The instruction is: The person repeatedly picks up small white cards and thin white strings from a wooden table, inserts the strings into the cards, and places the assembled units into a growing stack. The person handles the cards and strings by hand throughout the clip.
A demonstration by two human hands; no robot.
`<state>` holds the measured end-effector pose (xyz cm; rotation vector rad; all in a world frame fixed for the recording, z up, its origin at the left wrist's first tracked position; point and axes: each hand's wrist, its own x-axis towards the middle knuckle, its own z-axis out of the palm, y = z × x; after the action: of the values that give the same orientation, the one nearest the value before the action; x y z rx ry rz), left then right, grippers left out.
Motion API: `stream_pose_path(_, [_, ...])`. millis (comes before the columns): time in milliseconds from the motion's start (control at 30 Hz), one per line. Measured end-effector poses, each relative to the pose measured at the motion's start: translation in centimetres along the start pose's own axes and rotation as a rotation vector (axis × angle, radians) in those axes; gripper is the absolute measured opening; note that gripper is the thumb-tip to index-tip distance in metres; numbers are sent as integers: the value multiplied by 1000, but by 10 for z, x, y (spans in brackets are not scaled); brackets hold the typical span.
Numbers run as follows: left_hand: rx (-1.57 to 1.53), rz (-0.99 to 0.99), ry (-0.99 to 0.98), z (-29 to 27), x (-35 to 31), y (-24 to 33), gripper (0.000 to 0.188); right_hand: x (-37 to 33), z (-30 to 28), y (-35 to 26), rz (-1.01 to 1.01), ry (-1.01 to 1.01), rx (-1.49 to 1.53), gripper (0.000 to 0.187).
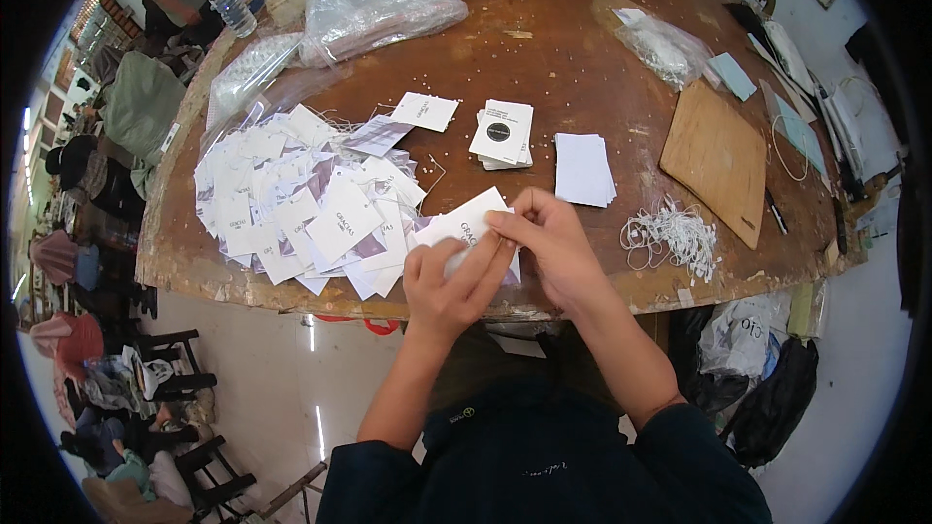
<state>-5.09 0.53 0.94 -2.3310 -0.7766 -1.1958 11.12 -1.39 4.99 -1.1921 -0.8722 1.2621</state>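
1. Left hand [449,283] and right hand [551,245] pinch 1 white card [456,221] by the near edge of the table [573,53].
2. Card heap [291,204] fills the left; string pile [680,241] lies right.
3. Widest open room: far middle.

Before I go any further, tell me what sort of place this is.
Probably a workshop or hand-packing room: a worn wooden table bears a heap of white tags and a tangle of white strings.
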Motion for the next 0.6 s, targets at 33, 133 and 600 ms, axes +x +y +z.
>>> stream_pose_path(33, [25, 2, 10, -4, -1, -5, 38, 10, -3, -2, -49, -1, -247, 19])
stream_pose_path(133, [134, -44, -15, -15, -2, -38, 37, 50, -26, -14, -383, 381, -429, 30])
stream_pose_path(600, [-83, -472, -208, -14, 7, -45, 36, 105, -55, -9, -429, -34, -1382, 61])
